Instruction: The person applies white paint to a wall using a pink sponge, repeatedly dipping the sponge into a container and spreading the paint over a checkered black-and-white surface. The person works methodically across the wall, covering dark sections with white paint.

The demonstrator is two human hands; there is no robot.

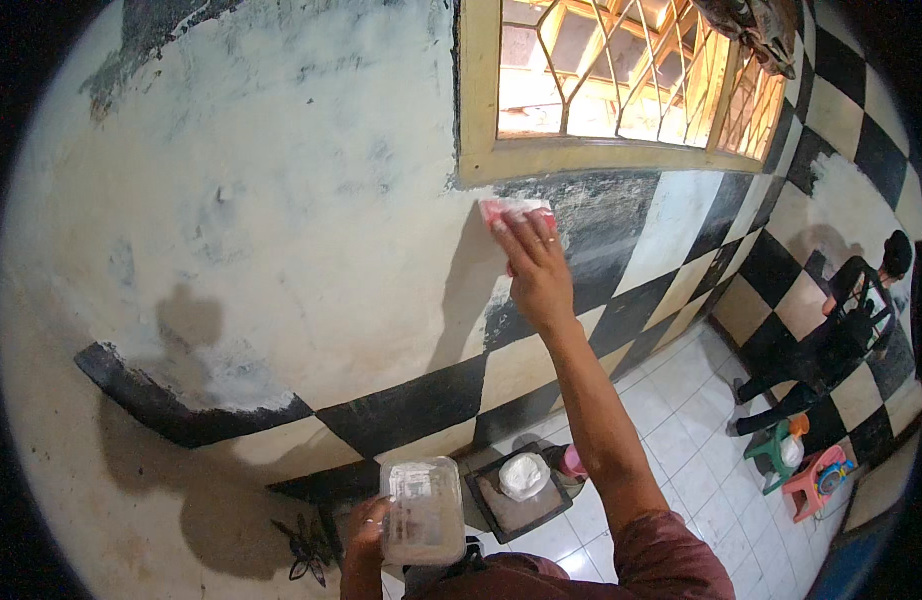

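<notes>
My right hand [532, 247] presses a red plastic scraper [494, 210], smeared with white paste, flat to the wall just under the window frame's lower left corner. Around it the wall [341, 277] changes from a whitish coat on the left to scuffed black paint [603, 202] on the right. Down by my body, my left hand [367, 525] grips a clear plastic tub [423, 510] by its left side. White paste coats part of the tub's inside. Some of the scraper is hidden under my right fingers.
A yellow window frame [581, 159] with metal bars is above. Below, a small dark-edged table [517, 517] carries a bag of white material [524, 476], a pink container [573, 461] beside it. At right, another person [843, 337] faces the wall near green [768, 454] and pink stools [802, 495].
</notes>
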